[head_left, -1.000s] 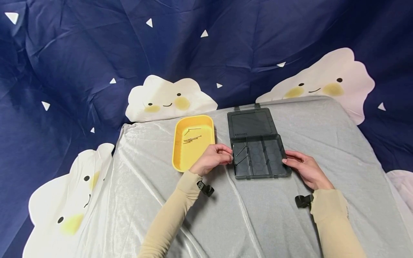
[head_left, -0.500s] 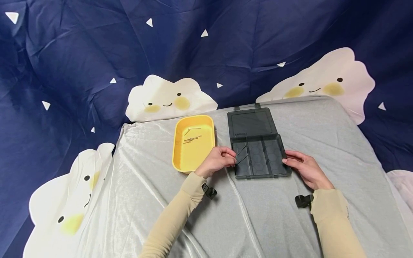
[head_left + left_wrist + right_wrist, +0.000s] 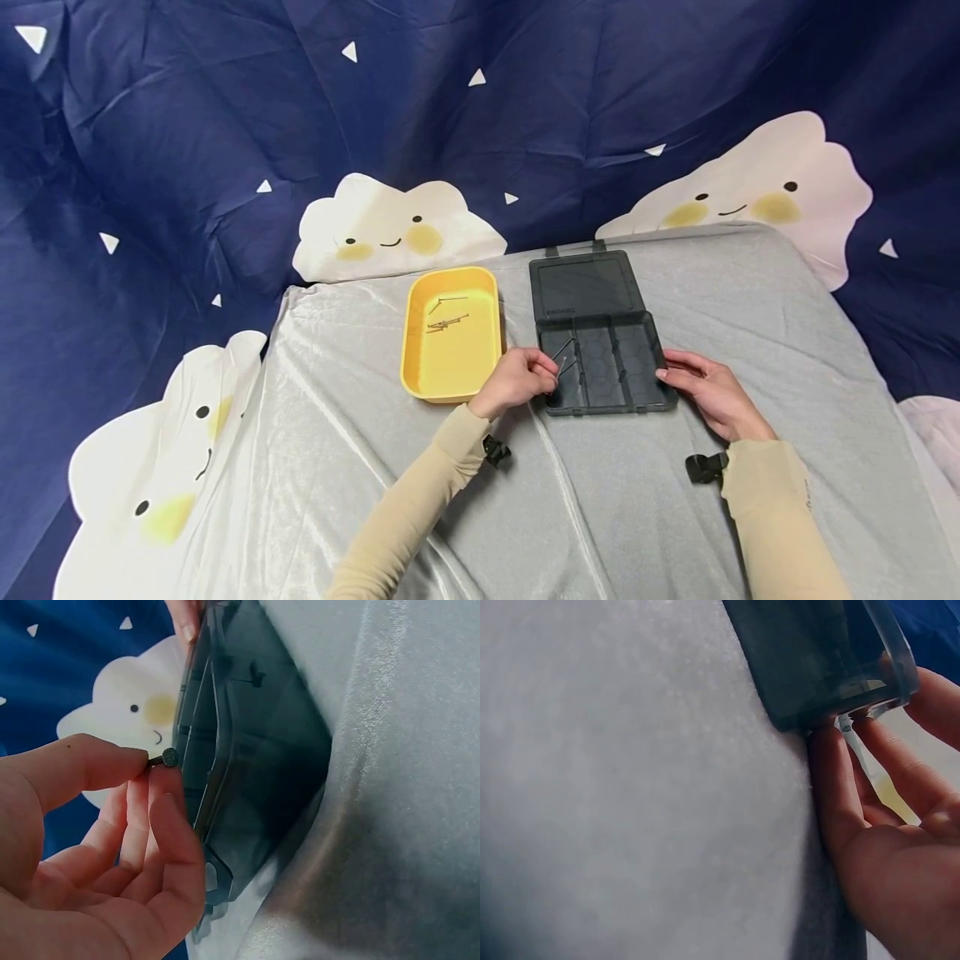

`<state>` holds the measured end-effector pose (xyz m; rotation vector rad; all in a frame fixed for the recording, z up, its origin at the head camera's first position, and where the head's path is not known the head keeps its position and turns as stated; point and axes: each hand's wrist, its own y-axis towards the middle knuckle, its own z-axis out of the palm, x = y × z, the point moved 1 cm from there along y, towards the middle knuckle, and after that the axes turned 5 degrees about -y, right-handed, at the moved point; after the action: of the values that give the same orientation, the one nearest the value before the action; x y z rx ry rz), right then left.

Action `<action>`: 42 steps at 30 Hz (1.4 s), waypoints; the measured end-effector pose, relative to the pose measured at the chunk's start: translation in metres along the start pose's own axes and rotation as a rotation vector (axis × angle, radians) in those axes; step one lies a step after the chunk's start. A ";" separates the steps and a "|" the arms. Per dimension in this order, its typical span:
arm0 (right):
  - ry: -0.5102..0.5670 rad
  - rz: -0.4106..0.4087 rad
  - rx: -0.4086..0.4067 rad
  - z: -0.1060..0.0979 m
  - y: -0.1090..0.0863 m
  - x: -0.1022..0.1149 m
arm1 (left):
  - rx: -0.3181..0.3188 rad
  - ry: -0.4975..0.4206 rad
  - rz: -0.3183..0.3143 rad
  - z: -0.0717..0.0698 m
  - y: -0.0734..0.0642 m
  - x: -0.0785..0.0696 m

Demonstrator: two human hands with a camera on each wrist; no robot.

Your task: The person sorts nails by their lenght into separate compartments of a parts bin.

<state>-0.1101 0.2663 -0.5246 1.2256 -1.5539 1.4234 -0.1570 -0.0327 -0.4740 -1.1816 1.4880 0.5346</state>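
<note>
Two-handed: with the left hand (image 3: 517, 380), pinches one nail (image 3: 170, 757) between thumb and fingertips, slanted away from them over the nearest compartment (image 3: 566, 395) of the dark case (image 3: 602, 387); with the right hand (image 3: 708, 392), grips the opposite wall, fingers part-bent, thumb by the rim.

Cloud-printed navy fabric (image 3: 420, 108) hangs behind grey cloth (image 3: 315, 450).

Ahead of the person, I count one left hand (image 3: 520, 375), one right hand (image 3: 708, 393), two wrist cameras (image 3: 707, 468); at eleven o'clock, one yellow tray (image 3: 463, 367) holding at least four overlapping nails (image 3: 447, 322); at twelve, one hinged organizer case (image 3: 588, 286), three compartments (image 3: 598, 360), two loose nails (image 3: 564, 347), one pinched nail (image 3: 169, 757).
</note>
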 end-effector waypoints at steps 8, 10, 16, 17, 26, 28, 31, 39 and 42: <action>0.017 -0.006 0.004 0.000 0.000 -0.001 | -0.037 0.124 0.008 0.005 0.000 0.000; 0.019 -0.006 0.004 0.000 0.000 -0.002 | -0.039 0.131 0.007 0.006 0.001 0.000; 0.012 -0.005 0.002 0.000 -0.001 0.000 | -0.040 0.148 0.002 0.006 0.001 0.001; 0.010 -0.004 0.001 0.000 -0.001 0.000 | -0.040 0.148 0.001 0.006 0.001 0.001; -0.017 0.006 0.001 0.000 -0.002 0.001 | -0.030 0.151 0.000 0.006 0.000 0.000; -0.018 0.006 0.002 0.000 -0.001 0.001 | -0.031 0.157 0.001 0.005 0.000 0.000; -0.012 0.002 0.001 0.000 0.000 0.000 | -0.028 0.164 0.007 0.005 0.000 0.000; -0.007 -0.004 0.005 0.000 0.000 0.000 | 0.000 0.200 0.046 -0.003 -0.003 -0.005; -0.010 0.002 -0.001 0.000 0.000 0.000 | 0.007 0.195 0.054 -0.009 -0.007 -0.011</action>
<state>-0.1104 0.2664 -0.5243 1.2323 -1.5629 1.4201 -0.1565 -0.0389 -0.4591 -1.2183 1.6904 0.4595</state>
